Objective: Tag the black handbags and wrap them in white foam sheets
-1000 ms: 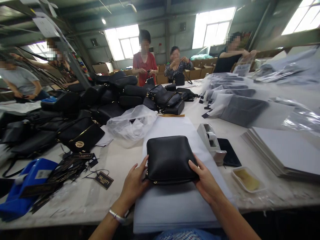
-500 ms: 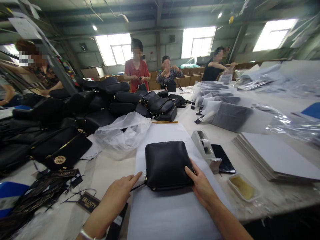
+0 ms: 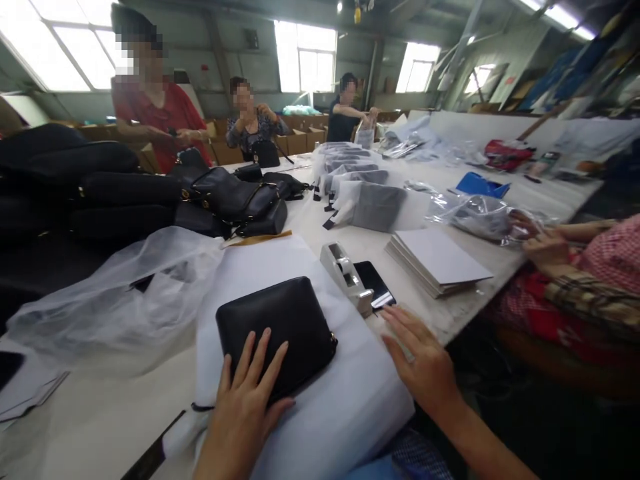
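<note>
A black handbag (image 3: 277, 320) with a small gold ring at its right corner lies flat on white sheets (image 3: 350, 393) in front of me. My left hand (image 3: 250, 387) rests on its lower left part, fingers spread. To the right of the bag, apart from it, my right hand (image 3: 420, 357) is held with its fingers stretched out and nothing in them. Its fingertips are close to the dish-side end of the tape dispenser (image 3: 345, 277) and hide part of a small pale tray. A phone (image 3: 373, 283) lies beside the dispenser.
Black bags (image 3: 130, 193) are heaped at the left, behind crumpled clear plastic (image 3: 140, 293). Wrapped bags (image 3: 375, 203) stand in a row farther back. A stack of grey boards (image 3: 435, 260) lies at the right. A co-worker's hands (image 3: 547, 250) hold plastic there; other people stand behind the table.
The view has swung to the right. My right hand has let go of the bag and moved toward the tape dispenser. My left hand has come onto the bag, which is now turned.
</note>
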Available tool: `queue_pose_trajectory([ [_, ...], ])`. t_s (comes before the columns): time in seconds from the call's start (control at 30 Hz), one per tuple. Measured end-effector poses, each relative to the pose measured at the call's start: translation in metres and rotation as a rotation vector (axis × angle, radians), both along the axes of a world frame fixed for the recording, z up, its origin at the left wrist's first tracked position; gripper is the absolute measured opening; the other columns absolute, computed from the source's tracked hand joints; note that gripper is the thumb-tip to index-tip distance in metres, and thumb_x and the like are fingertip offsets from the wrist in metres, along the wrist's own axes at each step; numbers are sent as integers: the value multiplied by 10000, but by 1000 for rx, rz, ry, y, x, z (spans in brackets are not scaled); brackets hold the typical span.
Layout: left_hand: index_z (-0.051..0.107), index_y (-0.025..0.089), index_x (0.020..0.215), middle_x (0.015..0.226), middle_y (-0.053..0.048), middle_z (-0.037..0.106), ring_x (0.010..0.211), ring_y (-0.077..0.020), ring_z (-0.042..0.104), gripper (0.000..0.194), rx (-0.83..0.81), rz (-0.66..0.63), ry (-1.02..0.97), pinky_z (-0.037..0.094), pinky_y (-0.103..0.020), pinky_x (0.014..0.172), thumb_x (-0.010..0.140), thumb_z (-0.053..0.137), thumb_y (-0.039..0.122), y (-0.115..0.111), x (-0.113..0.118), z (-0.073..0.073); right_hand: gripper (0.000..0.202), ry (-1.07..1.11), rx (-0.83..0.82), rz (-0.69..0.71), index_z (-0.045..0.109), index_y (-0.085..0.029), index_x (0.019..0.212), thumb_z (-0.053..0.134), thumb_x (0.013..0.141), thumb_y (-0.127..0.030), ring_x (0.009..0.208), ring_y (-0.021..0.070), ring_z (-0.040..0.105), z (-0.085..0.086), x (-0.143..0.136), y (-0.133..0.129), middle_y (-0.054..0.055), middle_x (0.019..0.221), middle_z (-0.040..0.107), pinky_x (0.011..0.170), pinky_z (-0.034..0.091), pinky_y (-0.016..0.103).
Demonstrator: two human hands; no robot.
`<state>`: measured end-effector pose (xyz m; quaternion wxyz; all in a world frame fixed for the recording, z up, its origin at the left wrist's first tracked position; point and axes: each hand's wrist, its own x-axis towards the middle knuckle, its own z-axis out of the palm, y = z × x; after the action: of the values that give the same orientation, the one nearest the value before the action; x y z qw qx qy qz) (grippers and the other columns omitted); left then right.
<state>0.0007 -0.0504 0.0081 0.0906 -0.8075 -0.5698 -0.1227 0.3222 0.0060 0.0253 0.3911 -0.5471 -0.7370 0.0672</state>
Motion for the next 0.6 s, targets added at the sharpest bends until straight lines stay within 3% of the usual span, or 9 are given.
queue_pose_trajectory([
  [0.13,206,313,1572,1620,-122,262,1475,-402,256,799,21,59,56,424,-676,1012,888,617,312,-3,1,-15,489,-363,-4,-158,673,-177,1251,506,942,-518,1454,411,266,-36,52,6,148,1526,426,1139,249,660],
  [0.2,222,297,1570,1619,-126,262,1469,-409,269,818,47,65,84,442,-675,993,865,637,303,-4,3,-15,528,-477,-20,-160,709,-164,1174,450,950,-565,1436,460,272,-51,64,12,178,1523,421,1071,273,732],
  [0.27,239,288,1566,1618,-119,269,1463,-401,287,827,71,81,113,455,-660,990,847,648,274,-5,5,-13,497,-520,34,-116,739,-188,1091,434,959,-558,1404,469,332,-51,67,20,169,1498,457,1029,323,739],
  [0.33,254,294,1559,1620,-101,273,1463,-380,301,829,81,107,136,456,-637,1007,834,651,234,-5,8,-9,407,-476,161,-54,740,-212,1060,473,964,-503,1383,429,391,-31,60,29,137,1475,491,1057,358,678],
  [0.47,273,301,1552,1615,-84,294,1456,-372,317,859,93,128,135,452,-615,1022,803,684,213,-6,13,-4,170,-235,376,154,697,-242,1048,616,933,-337,1278,286,546,42,10,65,67,1305,638,1089,436,461],
  [0.53,295,312,1543,1608,-78,312,1450,-372,328,847,106,148,108,432,-612,1040,805,705,246,-7,15,-5,87,-117,333,306,672,-237,909,643,920,-319,1201,250,599,71,-32,97,53,1195,682,1040,478,405],
  [0.6,335,331,1527,1600,-68,332,1442,-366,343,803,131,171,69,393,-610,1074,820,716,328,-6,16,-9,115,-119,187,464,660,-240,839,664,906,-334,1079,217,655,86,-79,137,28,1109,709,954,517,358],
])
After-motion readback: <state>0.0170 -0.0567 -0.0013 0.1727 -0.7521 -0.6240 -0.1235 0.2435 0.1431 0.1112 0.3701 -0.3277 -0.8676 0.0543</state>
